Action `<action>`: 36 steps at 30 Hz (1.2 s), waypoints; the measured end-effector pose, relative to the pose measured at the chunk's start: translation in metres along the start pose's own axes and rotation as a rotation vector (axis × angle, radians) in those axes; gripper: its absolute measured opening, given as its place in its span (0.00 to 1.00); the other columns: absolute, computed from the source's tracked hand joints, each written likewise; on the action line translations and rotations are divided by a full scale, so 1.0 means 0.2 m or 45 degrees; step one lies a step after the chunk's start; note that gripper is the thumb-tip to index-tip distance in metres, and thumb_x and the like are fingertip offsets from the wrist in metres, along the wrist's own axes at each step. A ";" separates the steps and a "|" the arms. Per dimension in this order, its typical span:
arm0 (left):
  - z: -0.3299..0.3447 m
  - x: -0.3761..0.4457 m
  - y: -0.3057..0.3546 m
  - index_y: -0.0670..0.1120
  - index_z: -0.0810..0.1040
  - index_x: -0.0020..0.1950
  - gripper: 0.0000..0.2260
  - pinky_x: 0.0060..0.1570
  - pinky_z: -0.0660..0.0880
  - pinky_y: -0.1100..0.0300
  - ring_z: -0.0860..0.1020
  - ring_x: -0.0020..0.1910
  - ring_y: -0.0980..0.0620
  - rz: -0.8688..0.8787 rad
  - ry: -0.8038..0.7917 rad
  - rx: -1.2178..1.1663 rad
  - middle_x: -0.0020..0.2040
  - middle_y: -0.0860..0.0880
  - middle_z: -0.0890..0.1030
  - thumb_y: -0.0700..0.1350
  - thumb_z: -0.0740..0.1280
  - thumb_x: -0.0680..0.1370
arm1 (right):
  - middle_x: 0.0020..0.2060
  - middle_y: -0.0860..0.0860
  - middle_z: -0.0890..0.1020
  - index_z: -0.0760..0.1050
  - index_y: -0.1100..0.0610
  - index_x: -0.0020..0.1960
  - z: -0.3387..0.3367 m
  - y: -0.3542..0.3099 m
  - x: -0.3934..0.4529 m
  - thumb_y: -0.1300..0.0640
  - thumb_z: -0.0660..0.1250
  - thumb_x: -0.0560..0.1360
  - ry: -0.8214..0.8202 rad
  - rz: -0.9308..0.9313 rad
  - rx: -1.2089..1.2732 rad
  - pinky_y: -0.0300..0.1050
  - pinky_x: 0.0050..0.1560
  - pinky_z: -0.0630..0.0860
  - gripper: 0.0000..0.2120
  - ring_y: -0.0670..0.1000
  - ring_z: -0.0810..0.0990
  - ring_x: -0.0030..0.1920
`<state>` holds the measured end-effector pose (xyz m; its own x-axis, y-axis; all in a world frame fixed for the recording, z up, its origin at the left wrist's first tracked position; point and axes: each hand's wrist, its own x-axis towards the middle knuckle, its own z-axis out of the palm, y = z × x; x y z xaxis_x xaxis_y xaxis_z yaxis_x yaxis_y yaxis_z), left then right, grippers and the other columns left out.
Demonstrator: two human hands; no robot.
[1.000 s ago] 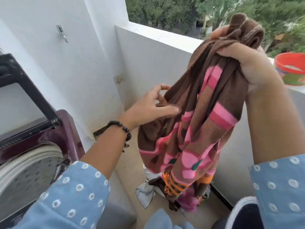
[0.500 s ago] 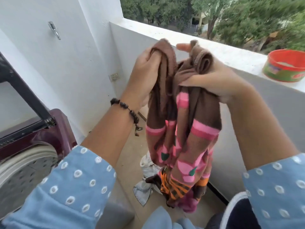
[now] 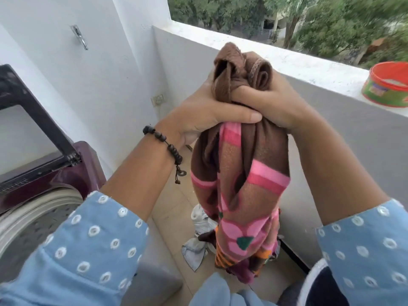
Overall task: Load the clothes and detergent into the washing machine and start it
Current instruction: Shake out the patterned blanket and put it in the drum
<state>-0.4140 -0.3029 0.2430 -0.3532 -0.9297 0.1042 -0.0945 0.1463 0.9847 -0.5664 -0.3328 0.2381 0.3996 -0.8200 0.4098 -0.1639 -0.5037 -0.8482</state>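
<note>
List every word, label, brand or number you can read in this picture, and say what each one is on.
None can be read.
Red and green tub on the ledge: a printed label with a dark patch of lettering, too blurred to read.
Washing machine: faint markings on the strip by the lid hinge, too small to read.
Brown and pink cloth, held in the left hand and right hand: a pattern only, no text.

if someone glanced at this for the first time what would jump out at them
First, the brown and pink patterned cloth hanging in the middle, bunched at its top where the left hand and right hand both grip it. Next, the open washing machine at lower left with its drum showing, and the red and green tub on the balcony ledge at far right.
</note>
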 end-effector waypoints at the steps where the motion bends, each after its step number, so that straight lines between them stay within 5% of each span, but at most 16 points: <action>1: 0.00 0.01 0.00 0.36 0.71 0.67 0.35 0.49 0.79 0.58 0.84 0.52 0.47 0.013 0.106 0.035 0.55 0.40 0.83 0.34 0.78 0.61 | 0.55 0.49 0.83 0.76 0.52 0.60 0.01 0.02 -0.01 0.48 0.71 0.69 -0.014 0.093 0.123 0.56 0.62 0.75 0.20 0.50 0.81 0.57; 4: -0.03 0.02 0.03 0.34 0.73 0.63 0.28 0.45 0.80 0.56 0.85 0.45 0.46 0.113 0.358 -0.082 0.49 0.40 0.84 0.32 0.74 0.63 | 0.60 0.48 0.81 0.69 0.52 0.68 0.05 0.13 -0.09 0.35 0.73 0.66 -0.337 0.291 0.624 0.48 0.62 0.76 0.37 0.49 0.79 0.61; 6: -0.07 0.02 0.06 0.34 0.76 0.55 0.19 0.44 0.80 0.53 0.84 0.41 0.45 0.200 0.469 -0.261 0.43 0.41 0.83 0.31 0.72 0.65 | 0.54 0.45 0.84 0.71 0.52 0.64 0.10 0.20 -0.18 0.30 0.75 0.56 -0.586 0.472 0.630 0.43 0.55 0.78 0.43 0.48 0.82 0.57; 9: -0.09 0.02 0.11 0.36 0.77 0.47 0.11 0.43 0.80 0.51 0.83 0.38 0.43 0.273 0.524 -0.462 0.40 0.40 0.82 0.30 0.70 0.66 | 0.55 0.46 0.82 0.72 0.52 0.63 0.27 0.34 -0.30 0.43 0.80 0.60 -0.870 0.697 0.321 0.41 0.56 0.79 0.36 0.45 0.82 0.55; 13: -0.16 -0.02 0.15 0.38 0.77 0.44 0.08 0.43 0.79 0.53 0.82 0.36 0.45 0.311 0.514 -0.520 0.38 0.42 0.82 0.32 0.68 0.66 | 0.51 0.40 0.82 0.77 0.49 0.58 0.47 0.53 -0.44 0.59 0.78 0.67 -0.922 0.779 0.034 0.31 0.52 0.76 0.22 0.39 0.80 0.50; 18: -0.29 -0.16 0.09 0.48 0.85 0.39 0.13 0.42 0.80 0.58 0.83 0.38 0.50 0.209 0.381 -0.181 0.38 0.48 0.84 0.32 0.69 0.62 | 0.54 0.50 0.81 0.80 0.53 0.58 0.29 0.65 -0.30 0.61 0.73 0.71 -0.479 0.662 -0.402 0.44 0.54 0.76 0.16 0.48 0.77 0.52; 22: -0.31 -0.24 0.00 0.53 0.86 0.42 0.18 0.44 0.80 0.61 0.83 0.43 0.52 0.101 0.327 -0.064 0.41 0.51 0.85 0.32 0.70 0.60 | 0.37 0.55 0.82 0.79 0.58 0.38 0.06 0.41 -0.03 0.66 0.65 0.73 0.214 0.375 -0.555 0.46 0.38 0.71 0.08 0.48 0.73 0.40; 25: -0.28 -0.24 0.03 0.52 0.86 0.40 0.16 0.44 0.80 0.60 0.84 0.43 0.52 0.134 0.394 -0.117 0.41 0.50 0.85 0.34 0.71 0.60 | 0.36 0.46 0.75 0.76 0.55 0.43 -0.01 0.05 0.11 0.65 0.61 0.73 0.841 -0.111 -0.307 0.41 0.38 0.68 0.07 0.48 0.72 0.38; 27: -0.27 -0.22 0.09 0.50 0.85 0.42 0.15 0.47 0.80 0.58 0.84 0.45 0.50 0.228 0.419 -0.154 0.43 0.50 0.85 0.32 0.69 0.64 | 0.39 0.42 0.73 0.78 0.58 0.46 -0.05 -0.13 0.18 0.59 0.58 0.74 0.965 -0.386 -0.224 0.43 0.43 0.71 0.10 0.48 0.73 0.41; 29: -0.26 -0.21 0.14 0.50 0.83 0.47 0.17 0.50 0.79 0.56 0.83 0.49 0.50 0.308 0.389 -0.102 0.46 0.50 0.85 0.31 0.69 0.65 | 0.44 0.46 0.76 0.78 0.56 0.51 -0.07 -0.19 0.23 0.59 0.55 0.75 0.868 -0.502 -0.442 0.47 0.49 0.74 0.14 0.52 0.75 0.46; 33: -0.26 -0.23 0.07 0.48 0.82 0.50 0.19 0.53 0.78 0.55 0.82 0.51 0.49 0.256 0.413 0.055 0.48 0.48 0.84 0.39 0.75 0.59 | 0.46 0.54 0.81 0.79 0.54 0.48 -0.11 -0.04 0.22 0.63 0.60 0.71 0.341 -0.138 -1.074 0.50 0.49 0.76 0.11 0.58 0.79 0.49; 36: -0.28 -0.24 0.01 0.48 0.82 0.47 0.17 0.49 0.78 0.57 0.83 0.46 0.50 0.219 0.575 -0.006 0.45 0.48 0.84 0.36 0.74 0.61 | 0.62 0.55 0.77 0.71 0.49 0.68 -0.11 0.09 0.13 0.57 0.71 0.70 -0.083 0.196 -1.197 0.52 0.62 0.73 0.27 0.59 0.75 0.62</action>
<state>-0.3463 -0.2776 0.2472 0.0760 -0.9462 0.3145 -0.0654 0.3100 0.9485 -0.5794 -0.3705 0.2410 0.3581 -0.8931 0.2723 -0.8653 -0.4270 -0.2624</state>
